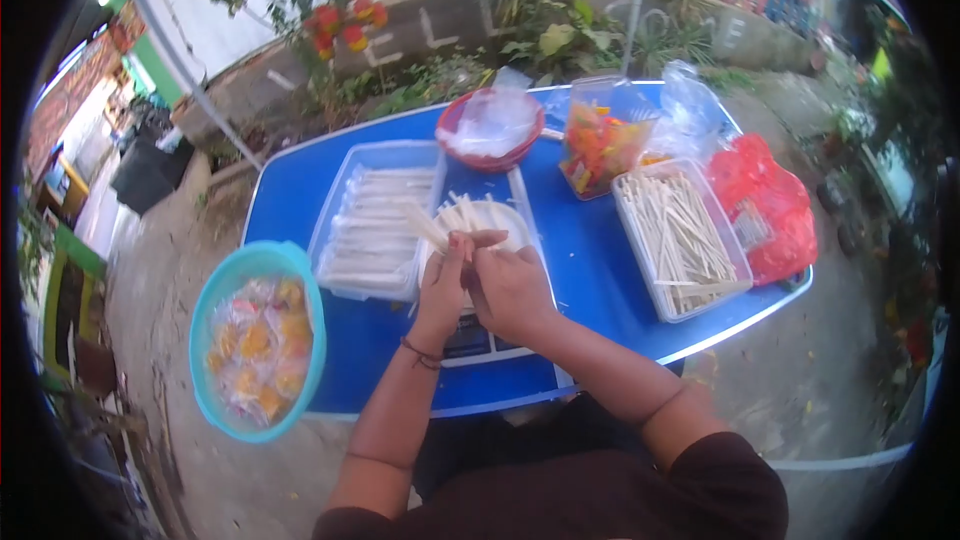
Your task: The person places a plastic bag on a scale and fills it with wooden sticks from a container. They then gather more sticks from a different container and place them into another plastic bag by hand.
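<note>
My left hand (442, 285) is closed around a small bundle of pale, thin sticks (428, 228), whose ends stick out at the upper left. My right hand (510, 285) is pressed against it with curled fingers, and what they pinch is hidden. Beneath both hands a white plate (522, 232) carries more pale sticks and rests on what looks like a kitchen scale (470, 342). Just left of my hands, a clear tray (338, 180) holds rows of sticks packed in plastic sleeves. Loose pale sticks (680, 230) fill a plastic container (690, 314) on the right.
A turquoise basin (203, 285) of wrapped yellow food stands at the left edge of the blue table (590, 310). Farther back are a red basket (450, 148) with plastic bags, a clear jar (600, 155) of orange packets, and a red plastic bag (765, 210).
</note>
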Demonstrator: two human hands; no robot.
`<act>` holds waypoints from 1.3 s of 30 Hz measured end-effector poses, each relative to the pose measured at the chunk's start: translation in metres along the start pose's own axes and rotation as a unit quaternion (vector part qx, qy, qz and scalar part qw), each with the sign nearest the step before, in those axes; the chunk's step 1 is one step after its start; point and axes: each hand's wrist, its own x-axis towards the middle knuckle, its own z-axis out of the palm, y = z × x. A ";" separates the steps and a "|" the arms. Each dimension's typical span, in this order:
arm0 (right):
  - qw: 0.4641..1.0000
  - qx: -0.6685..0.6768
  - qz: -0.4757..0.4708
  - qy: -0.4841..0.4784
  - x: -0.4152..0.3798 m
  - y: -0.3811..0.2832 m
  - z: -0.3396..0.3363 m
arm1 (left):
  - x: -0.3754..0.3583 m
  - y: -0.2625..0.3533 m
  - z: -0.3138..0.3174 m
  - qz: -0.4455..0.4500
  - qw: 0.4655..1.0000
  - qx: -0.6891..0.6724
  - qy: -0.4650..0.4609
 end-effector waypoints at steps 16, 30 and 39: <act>0.947 -0.174 0.271 0.004 -0.045 0.052 -0.148 | 0.043 -0.015 0.137 -0.146 0.966 -0.037 -0.209; 0.922 -0.283 0.261 0.039 -0.067 0.075 -0.156 | 0.036 -0.053 0.154 -0.078 0.960 0.036 -0.266; 0.976 -0.175 0.124 -0.035 -0.025 0.038 -0.093 | 0.000 -0.004 0.071 0.149 0.901 0.384 -0.139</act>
